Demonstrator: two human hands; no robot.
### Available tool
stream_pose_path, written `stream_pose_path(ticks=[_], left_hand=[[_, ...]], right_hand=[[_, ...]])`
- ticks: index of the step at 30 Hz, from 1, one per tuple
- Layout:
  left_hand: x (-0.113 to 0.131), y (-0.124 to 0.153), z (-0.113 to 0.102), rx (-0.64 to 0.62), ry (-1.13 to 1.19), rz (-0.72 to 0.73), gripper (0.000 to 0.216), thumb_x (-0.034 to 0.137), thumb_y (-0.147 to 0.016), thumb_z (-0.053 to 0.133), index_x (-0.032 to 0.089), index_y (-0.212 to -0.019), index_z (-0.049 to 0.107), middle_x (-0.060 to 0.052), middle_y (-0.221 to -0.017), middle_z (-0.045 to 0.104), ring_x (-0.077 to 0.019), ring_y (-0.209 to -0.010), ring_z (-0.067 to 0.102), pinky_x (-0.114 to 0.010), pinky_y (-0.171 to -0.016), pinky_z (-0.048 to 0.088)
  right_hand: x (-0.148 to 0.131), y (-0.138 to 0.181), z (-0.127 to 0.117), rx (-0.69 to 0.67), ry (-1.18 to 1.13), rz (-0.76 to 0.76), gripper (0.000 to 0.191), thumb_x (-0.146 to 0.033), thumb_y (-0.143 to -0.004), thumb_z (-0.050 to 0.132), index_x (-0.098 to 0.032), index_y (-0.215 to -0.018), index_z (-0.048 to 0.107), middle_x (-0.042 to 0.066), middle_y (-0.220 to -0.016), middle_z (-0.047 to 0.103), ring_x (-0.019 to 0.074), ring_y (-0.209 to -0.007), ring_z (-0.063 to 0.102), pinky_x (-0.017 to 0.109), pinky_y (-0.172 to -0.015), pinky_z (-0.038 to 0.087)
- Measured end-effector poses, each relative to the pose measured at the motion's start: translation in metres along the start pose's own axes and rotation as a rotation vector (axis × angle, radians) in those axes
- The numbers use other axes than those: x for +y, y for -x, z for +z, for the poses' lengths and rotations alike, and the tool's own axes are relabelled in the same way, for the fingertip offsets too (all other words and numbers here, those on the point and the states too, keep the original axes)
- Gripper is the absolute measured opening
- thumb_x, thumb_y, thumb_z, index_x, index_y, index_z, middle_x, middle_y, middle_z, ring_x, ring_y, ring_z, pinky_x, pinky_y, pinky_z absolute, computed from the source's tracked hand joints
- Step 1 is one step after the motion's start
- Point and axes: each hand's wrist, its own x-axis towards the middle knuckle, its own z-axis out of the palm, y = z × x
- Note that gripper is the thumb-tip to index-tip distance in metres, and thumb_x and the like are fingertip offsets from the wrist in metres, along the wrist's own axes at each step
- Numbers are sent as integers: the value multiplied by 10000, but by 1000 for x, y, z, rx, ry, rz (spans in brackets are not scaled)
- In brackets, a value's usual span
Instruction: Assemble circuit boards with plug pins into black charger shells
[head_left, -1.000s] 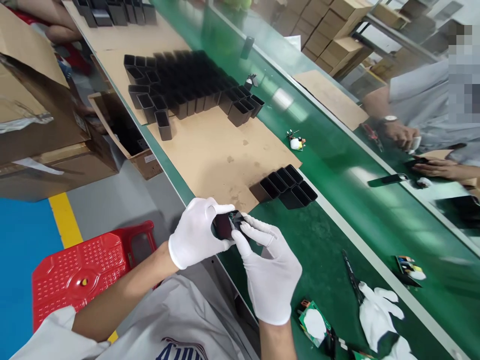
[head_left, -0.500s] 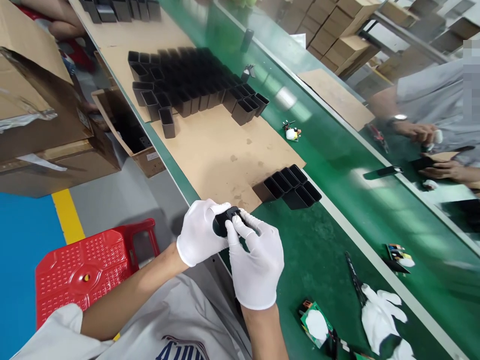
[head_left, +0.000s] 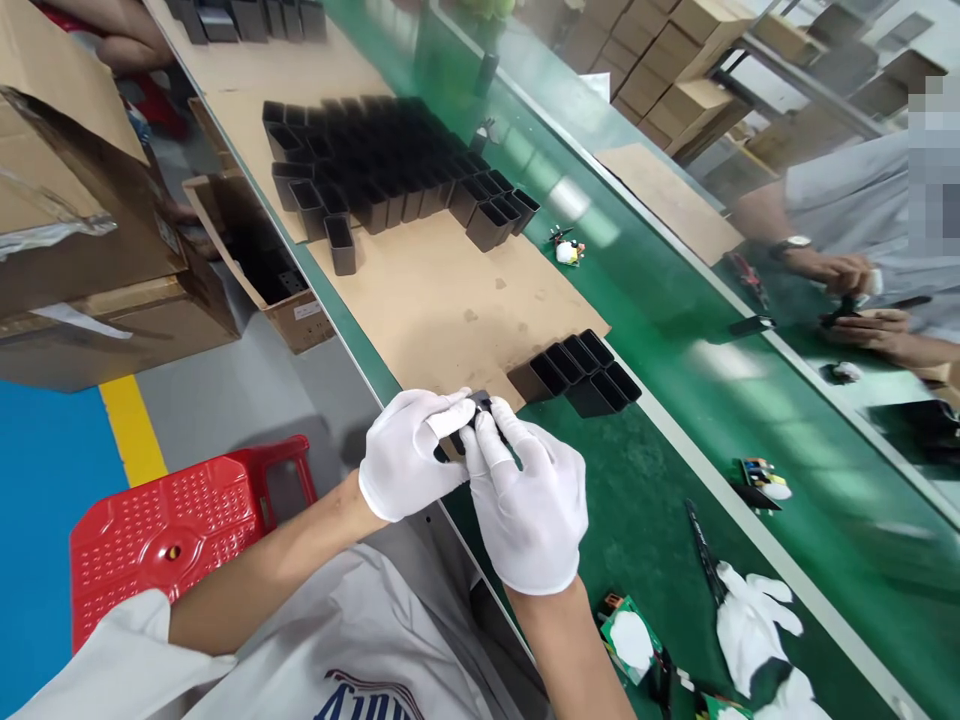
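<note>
**Both gloved hands on one black part**

Your left hand (head_left: 409, 460) and right hand (head_left: 529, 500), both in white gloves, close their grip on a small black casing (head_left: 478, 405) at the near edge of the green table (head_left: 637, 500). Just beyond it, a cluster of open black housings (head_left: 577, 370) sits at the corner of a cardboard sheet (head_left: 442, 300). A red stool (head_left: 172, 530) stands to your left.

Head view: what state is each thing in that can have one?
left hand, gloved, gripping the black housing.
right hand, gloved, pinching the same housing.
near housing cluster, upright, open ends up.
cardboard box, open at the top.
spare gloves, lying loose on the belt.
</note>
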Motion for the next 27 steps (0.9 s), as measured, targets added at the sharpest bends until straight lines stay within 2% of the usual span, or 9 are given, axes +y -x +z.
stream_pose_path(ticks=[3, 5, 9, 11, 14, 16, 20, 24, 27], left_hand=[[-6, -3, 1, -39, -7, -28, 184, 154, -894, 743, 253, -1050, 753, -18, -1003, 865, -205, -921, 829, -344, -870, 706], [-9, -1, 3, -42, -15, -55, 152, 125, -898, 710, 246, -988, 734, -19, -965, 857, -198, -881, 827, -339, -836, 705], [-11, 6, 6, -14, -12, -80, 137, 151, -881, 727, 253, -969, 709, -15, -928, 840, -200, -830, 818, -341, -770, 701], [-13, 9, 7, -7, -5, -98, 210, 169, -850, 751, 264, -1032, 711, -12, -943, 839, -208, -827, 818, -355, -769, 704], [-15, 14, 6, 5, 0, -131, 470, 172, -807, 766, 256, -1261, 674, -32, -1041, 854, -235, -899, 836, -390, -834, 716], [-17, 17, 6, 9, 3, -133, 564, 172, -799, 770, 237, -1344, 641, -46, -1082, 858, -245, -940, 842, -400, -869, 714], [-21, 18, 7, -9, 1, -97, 513, 163, -803, 769, 251, -1303, 696, -30, -1041, 854, -236, -901, 827, -386, -836, 689], [-25, 15, 7, -63, 20, -36, 444, 150, -799, 759, 283, -1222, 741, -12, -1048, 863, -223, -903, 835, -378, -857, 670], [-25, 12, 5, -72, 45, -25, 512, 167, -810, 792, 277, -1299, 691, -27, -1097, 870, -239, -965, 846, -401, -910, 667]], right_hand=[[-3, 7, 17, -30, -84, -3, 173, -160, -1090, 676, -157, -1259, 712, 160, -1119, 869, 255, -875, 798, 403, -762, 624], [-6, 14, 27, -4, -118, 11, 195, -125, -1075, 674, -154, -1264, 713, 160, -1092, 868, 250, -862, 795, 399, -764, 632], [-9, 23, 35, 41, -146, 68, 263, -155, -1062, 711, -208, -1320, 703, 140, -1134, 865, 259, -908, 812, 415, -779, 652], [-8, 24, 35, 49, -157, 85, 260, -189, -1060, 725, -237, -1315, 714, 125, -1149, 864, 259, -913, 823, 418, -774, 661], [-5, 25, 36, 59, -168, 115, 218, -232, -1057, 733, -241, -1274, 749, 137, -1170, 859, 266, -923, 839, 413, -769, 679], [-5, 26, 37, 53, -166, 137, 200, -256, -1058, 730, -243, -1254, 770, 152, -1220, 855, 272, -937, 848, 400, -759, 687], [-8, 29, 39, 43, -164, 167, 202, -260, -1063, 721, -251, -1254, 787, 153, -1303, 848, 267, -897, 852, 376, -712, 686], [-8, 29, 40, 39, -185, 154, 220, -262, -1072, 711, -240, -1277, 788, 147, -1270, 861, 265, -904, 866, 363, -728, 701], [-3, 24, 37, 61, -204, 157, 210, -257, -1073, 707, -251, -1264, 794, 126, -1225, 873, 245, -909, 875, 340, -749, 719]])
